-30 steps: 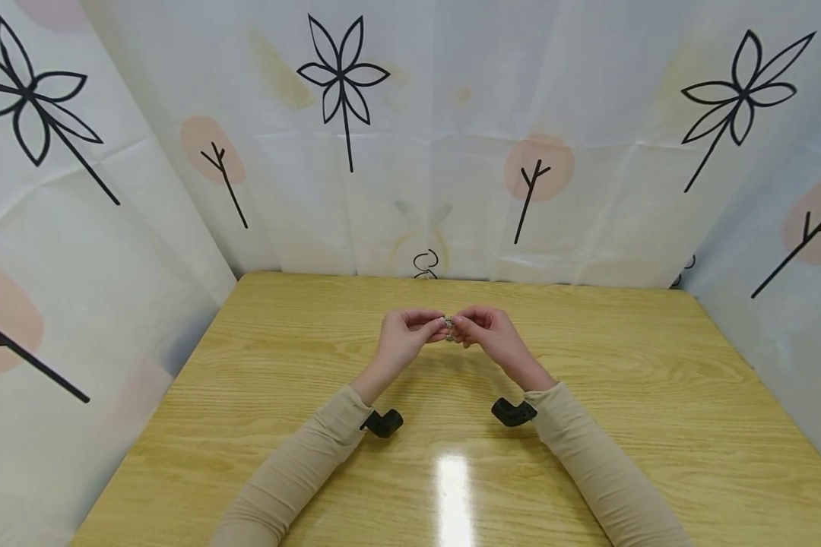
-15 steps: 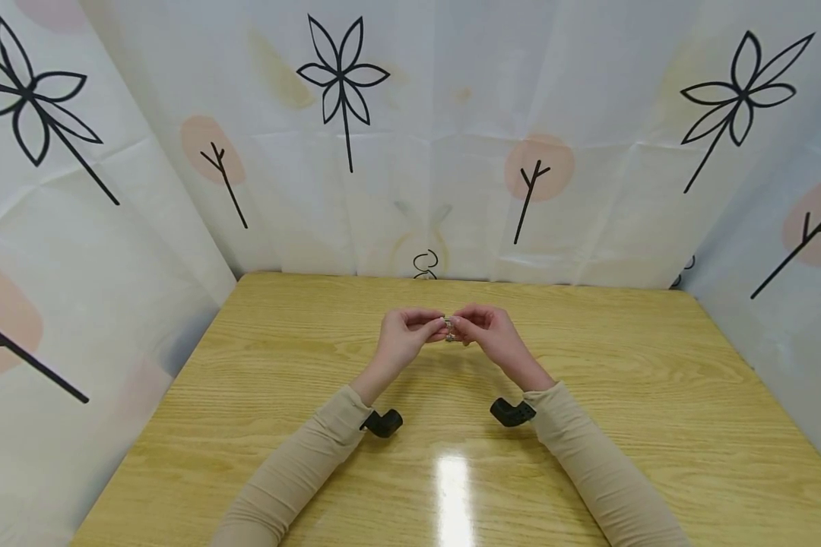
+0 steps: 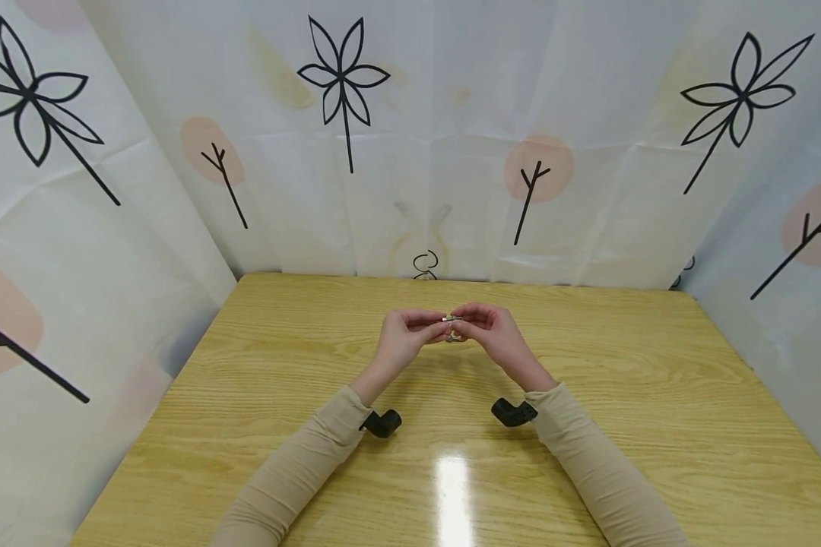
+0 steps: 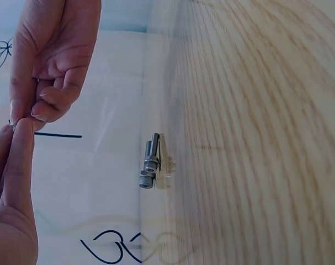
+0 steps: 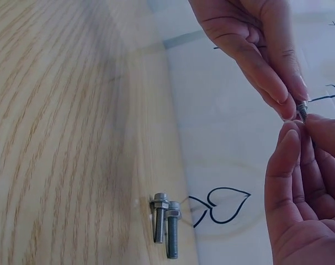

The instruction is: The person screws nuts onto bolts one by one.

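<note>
Out over the table my left hand [image 3: 407,330] and right hand [image 3: 489,328] meet fingertip to fingertip. Between them is a small metal bolt [image 5: 303,109]. In the right wrist view the left thumb and finger pinch its upper end, while the right fingertips hold the threaded end. Fingers cover most of it, so I cannot tell whether a nut is on it. Beyond the hands, two more bolts lie side by side on the tabletop, a nearer one [image 5: 160,221] and another [image 5: 173,234], each with a nut close under its head.
The wood-grain table [image 3: 301,365] ends at a white patterned curtain [image 3: 424,182] behind it and at both sides. Black curved pieces, one at the left wrist [image 3: 383,424] and one at the right [image 3: 513,412], stick out from the beige sleeves.
The right fingertips have shifted slightly left, closer to the left ones. The bolt between them now shows lying sideways above the thumbs. The left hand stays in nearly the same place.
</note>
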The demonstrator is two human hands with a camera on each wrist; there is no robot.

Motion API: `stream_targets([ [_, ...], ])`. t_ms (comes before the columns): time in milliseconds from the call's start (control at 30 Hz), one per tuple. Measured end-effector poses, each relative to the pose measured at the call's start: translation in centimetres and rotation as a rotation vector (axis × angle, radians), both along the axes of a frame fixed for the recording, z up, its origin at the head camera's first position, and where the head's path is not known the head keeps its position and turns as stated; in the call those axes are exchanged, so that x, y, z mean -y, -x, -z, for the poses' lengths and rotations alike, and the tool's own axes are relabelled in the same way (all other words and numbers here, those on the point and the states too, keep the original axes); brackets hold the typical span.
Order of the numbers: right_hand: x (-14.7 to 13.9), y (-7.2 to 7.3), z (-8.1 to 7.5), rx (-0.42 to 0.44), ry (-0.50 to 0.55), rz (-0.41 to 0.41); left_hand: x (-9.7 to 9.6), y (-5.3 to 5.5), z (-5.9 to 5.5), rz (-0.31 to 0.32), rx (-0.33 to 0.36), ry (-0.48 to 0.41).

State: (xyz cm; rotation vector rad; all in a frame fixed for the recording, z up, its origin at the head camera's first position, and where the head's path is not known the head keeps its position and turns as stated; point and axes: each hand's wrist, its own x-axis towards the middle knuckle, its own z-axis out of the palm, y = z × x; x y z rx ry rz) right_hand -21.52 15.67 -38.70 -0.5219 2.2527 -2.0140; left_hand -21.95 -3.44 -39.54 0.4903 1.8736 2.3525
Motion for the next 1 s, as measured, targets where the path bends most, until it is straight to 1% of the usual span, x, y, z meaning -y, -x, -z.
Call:
stream_targets([
  [233,-0.08,-0.04,0.00,0.019,0.003,-0.002,0.04,0.29,0.27,0.020,-0.013,0.014],
  [467,0.00,-0.13,-0.04,0.028,-0.024,0.001,0.01,0.30,0.27,0.036,-0.063,0.026],
  [567,-0.08,-0.17,0.03,0.033,0.001,-0.010,-0.01,0.39,0.36,0.038,-0.057,0.026],
  [700,-0.21,-0.26,0.11,0.008,0.034,-0.026,-0.02,0.47,0.44,0.030,-0.039,0.024],
  [833,-0.18,-0.18,0.06,-0.014,-0.009,-0.008,-0.06,0.38,0.31,0.019,-0.035,0.027],
  [967,-0.10,-0.11,-0.22,0.015,-0.058,-0.002,-0.15,0.21,0.01,0.009,-0.032,0.034],
  [1000,-0.01,-0.33,-0.63,0.031,-0.058,-0.005,-0.16,0.15,-0.08,0.010,-0.025,0.030],
])
